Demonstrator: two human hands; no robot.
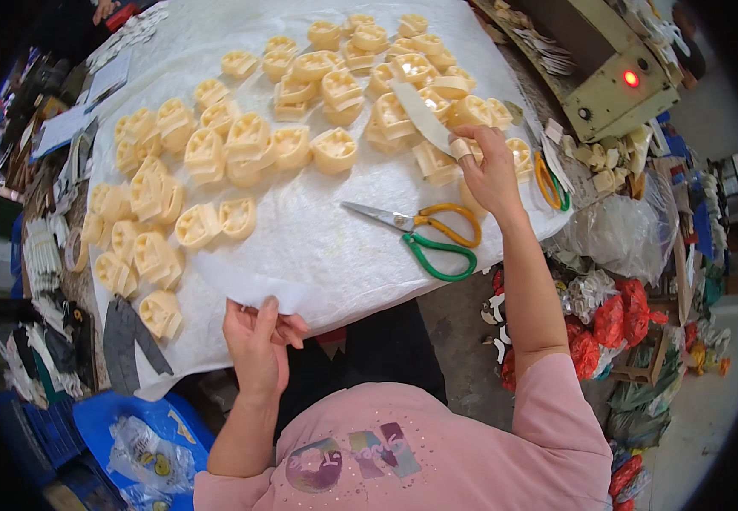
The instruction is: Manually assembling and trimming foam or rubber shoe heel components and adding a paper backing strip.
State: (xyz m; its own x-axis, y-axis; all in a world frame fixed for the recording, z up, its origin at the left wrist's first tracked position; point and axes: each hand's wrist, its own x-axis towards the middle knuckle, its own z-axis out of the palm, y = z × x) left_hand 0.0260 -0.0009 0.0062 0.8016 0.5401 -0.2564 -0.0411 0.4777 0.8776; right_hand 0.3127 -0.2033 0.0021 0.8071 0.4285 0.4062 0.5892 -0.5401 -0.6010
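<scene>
At the table's near edge, my left hand pinches a thin white curved sheet between thumb and fingers. Further off to the right, my right hand grips the end of a long, pale, curved strip, which slants up and left over cream-yellow moulded pieces. Scissors with one orange and one green handle lie between my hands, blades partly apart, pointing left. Many hollow, rounded cream-yellow pieces with ribbed tops stand in clusters and stacks across the white-covered table.
A second pair of scissors lies at the table's right edge. Beyond it stands a beige machine with a lit red lamp. Dark grey strips hang over the left corner, above a blue tub. Red bags crowd the floor at right.
</scene>
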